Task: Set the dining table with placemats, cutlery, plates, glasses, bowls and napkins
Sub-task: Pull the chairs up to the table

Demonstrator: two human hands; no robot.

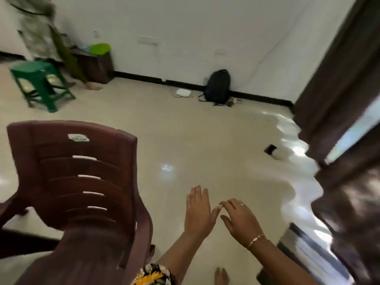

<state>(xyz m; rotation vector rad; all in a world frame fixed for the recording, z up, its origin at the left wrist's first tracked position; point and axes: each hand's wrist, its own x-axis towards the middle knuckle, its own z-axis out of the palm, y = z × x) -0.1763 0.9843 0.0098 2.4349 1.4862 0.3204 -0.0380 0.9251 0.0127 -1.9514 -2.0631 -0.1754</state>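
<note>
The left hand [198,211] and right hand [239,220] each show a wide, empty grip, fingers relaxed above the floor [185,130], judged free for fetching, with a maroon chair [78,182] left of the grip and no table or tableware in view.

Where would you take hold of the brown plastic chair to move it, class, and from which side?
Probably the top rail of the brown plastic chair. It is a broad, rounded, bare edge and the highest part of the chair. Come from the chair's right side in this view, where the left hand and right hand hover open and empty.
</note>
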